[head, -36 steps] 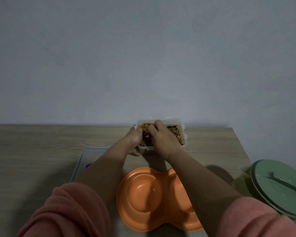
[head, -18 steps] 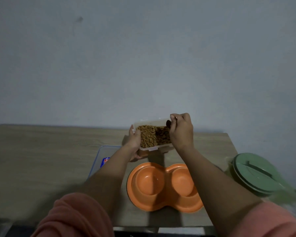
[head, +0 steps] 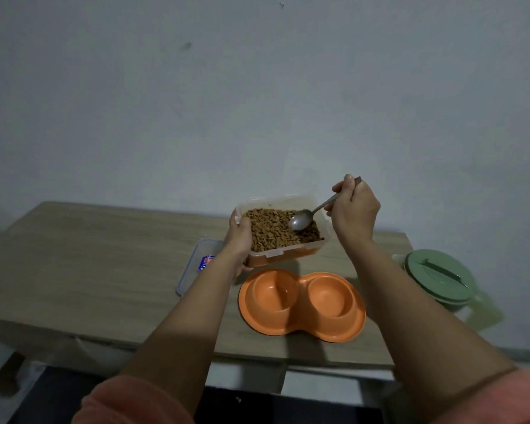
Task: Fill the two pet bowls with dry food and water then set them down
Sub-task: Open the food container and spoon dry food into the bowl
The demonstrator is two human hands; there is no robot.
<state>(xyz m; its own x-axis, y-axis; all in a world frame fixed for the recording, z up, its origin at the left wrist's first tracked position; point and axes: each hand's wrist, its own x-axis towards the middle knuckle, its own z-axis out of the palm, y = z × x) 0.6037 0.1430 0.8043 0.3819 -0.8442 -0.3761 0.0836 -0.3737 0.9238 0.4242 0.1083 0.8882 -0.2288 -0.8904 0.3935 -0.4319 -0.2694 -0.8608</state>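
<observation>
So the orange double pet bowl (head: 302,304) sits flat on the surface (head: 89,270), just below and between my two hands, and both of its cups look empty as far as I can see. Right above it I've got the clear food container (head: 283,229) lifted off the surface and tilted a bit toward me, packed with brown dry food (head: 271,229). My left hand (head: 240,240) is clamped on the container's left end, thumb over the rim, fingers wrapped underneath. My right hand (head: 354,209) is curled round the handle of a metal spoon (head: 302,221), and the spoon's bowl rests down in the kibble at the container's right side. Can't tell if there's any food on it.

Off to the left of my left hand, partly hidden by my forearm, the container's clear lid (head: 196,264) lies flat with a small blue sticker on it. Out past my right arm there's a green-lidded pitcher (head: 438,278) at the surface's edge.
</observation>
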